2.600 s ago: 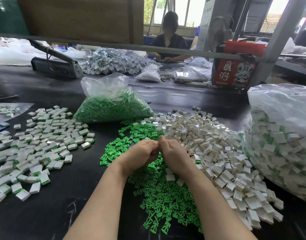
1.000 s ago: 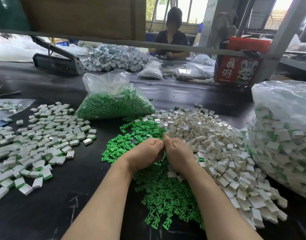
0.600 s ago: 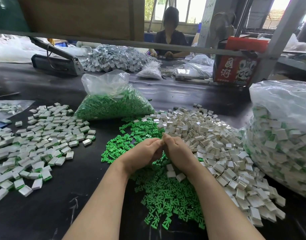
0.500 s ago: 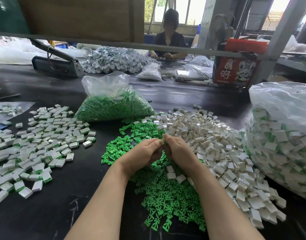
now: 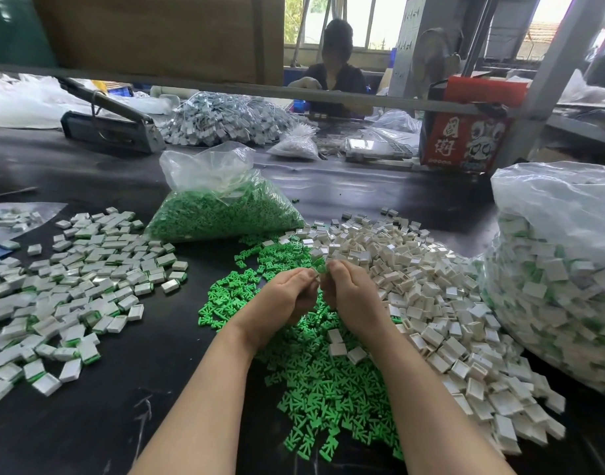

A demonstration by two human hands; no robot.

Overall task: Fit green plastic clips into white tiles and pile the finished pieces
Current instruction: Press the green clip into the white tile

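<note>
A green clip (image 5: 321, 268) was pinched between both hands (image 5: 283, 301) (image 5: 351, 296); the grip was best kept square while pressed home.

Daylight pouring in through windows (image 5: 335, 25) at back, blowing out to white near top right. Glaring off clear plastic bags (image 5: 208, 169) and leaving pale sheen on black desk (image 5: 88, 423). Casting only soft, faint shadows under hands. Staying sharp at centre, smearing slightly on white tiles (image 5: 27, 378) at far left. Bending straight frame bars near edges, wide-angle style.
</note>
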